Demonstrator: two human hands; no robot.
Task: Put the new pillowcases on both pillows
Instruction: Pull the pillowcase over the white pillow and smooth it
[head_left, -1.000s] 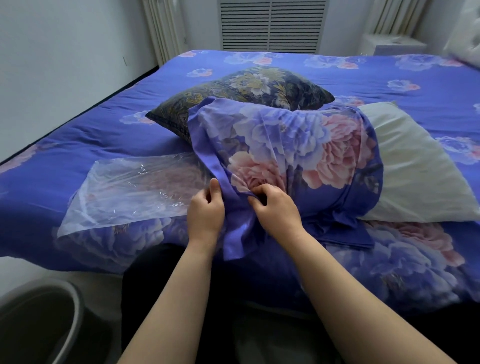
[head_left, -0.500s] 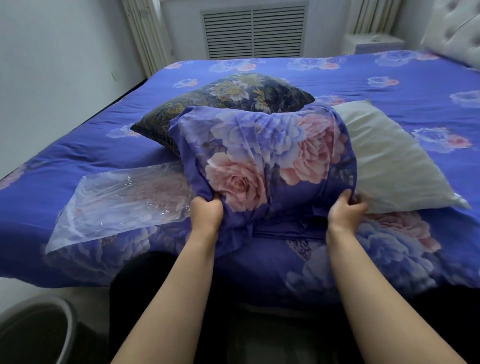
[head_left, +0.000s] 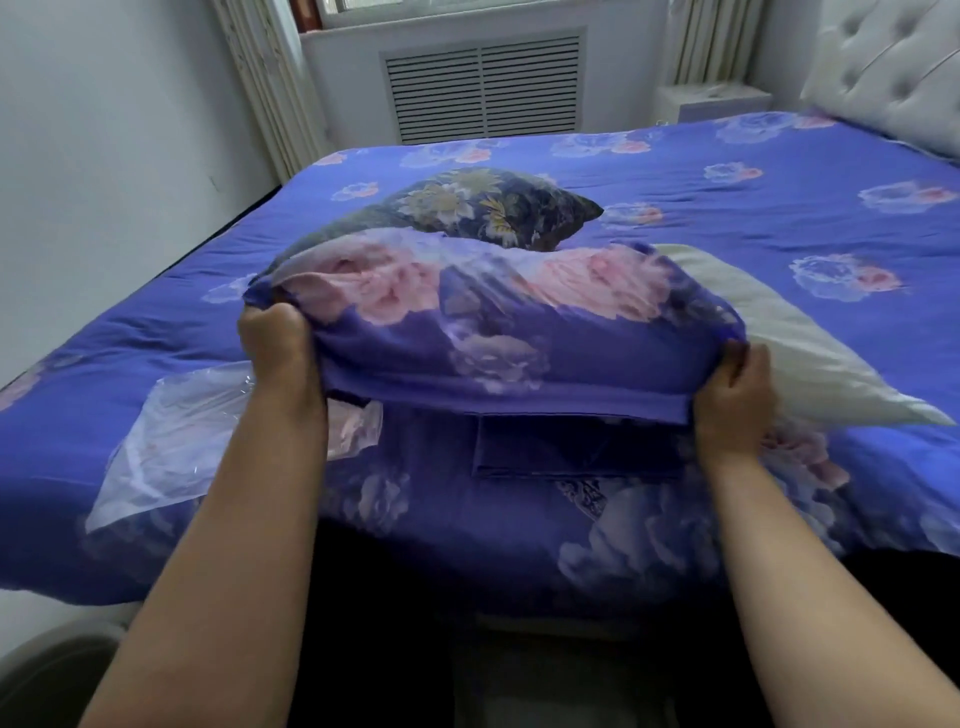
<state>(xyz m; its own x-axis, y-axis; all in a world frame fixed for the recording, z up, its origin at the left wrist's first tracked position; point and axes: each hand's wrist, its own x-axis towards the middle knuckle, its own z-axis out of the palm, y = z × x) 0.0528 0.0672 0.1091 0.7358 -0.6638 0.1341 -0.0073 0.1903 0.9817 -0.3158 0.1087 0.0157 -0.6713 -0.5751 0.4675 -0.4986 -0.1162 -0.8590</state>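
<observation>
As both hands moved apart, left hand (head_left: 278, 345) and right hand (head_left: 735, 397) fingers now pinching pillowcase (head_left: 493, 332) opening corners, lifted; white pillow (head_left: 779, 338) half covered, pulling on continues.

The pillowcase (head_left: 493, 332) I'm holding up is smeared by motion, so its flowers run together. It covers the near end of the white pillow (head_left: 789, 353) and the front of the dark pillow (head_left: 483, 208) behind. My left hand (head_left: 278, 343) has its fingertips buried in the cloth; my right hand (head_left: 732, 400) hides its fingers too. The plastic bag (head_left: 171, 441) lies partly under my left arm. A folded cloth (head_left: 571, 447) sits in shadow beneath.
</observation>
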